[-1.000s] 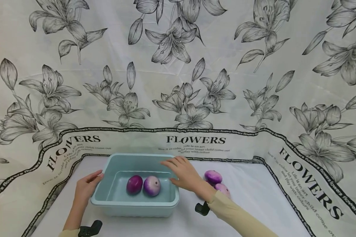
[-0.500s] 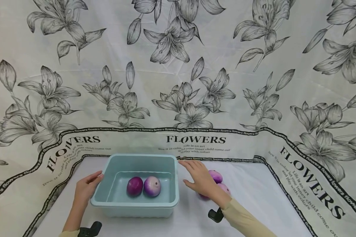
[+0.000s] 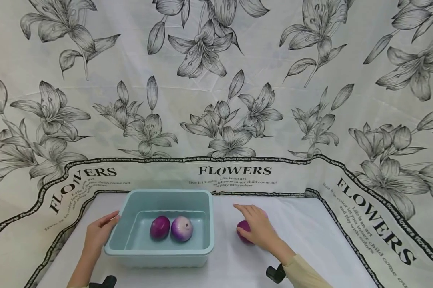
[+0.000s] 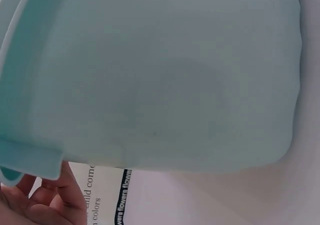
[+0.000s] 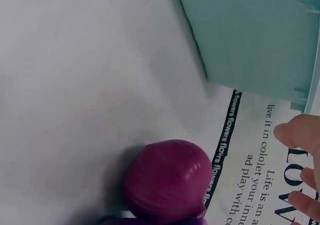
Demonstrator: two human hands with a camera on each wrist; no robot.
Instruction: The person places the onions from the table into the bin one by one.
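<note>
A light blue plastic basin [image 3: 159, 253] stands on the white cloth. My left hand [image 3: 97, 236] grips the rim at its left side; in the left wrist view the curled fingers [image 4: 62, 197] show at the rim. Inside lie a dark purple onion [image 3: 160, 227] and a purple-and-white onion [image 3: 182, 229], side by side. To the right of the basin, my right hand [image 3: 259, 229] is above the loose onions, fingers extended and nothing held. Below it a dark purple onion [image 5: 167, 180] lies on the cloth, close to another purple onion [image 5: 150, 221], mostly cut off by the frame.
White cloth [image 3: 231, 264] covers the table. A flower-printed curtain [image 3: 216, 120] rises behind it and along both sides. A black wrist camera [image 3: 275, 274] is strapped below the right hand.
My right hand has moved from over the basin's right rim rightward to the loose onions. The left hand stays at the rim. The head view has shifted slightly.
</note>
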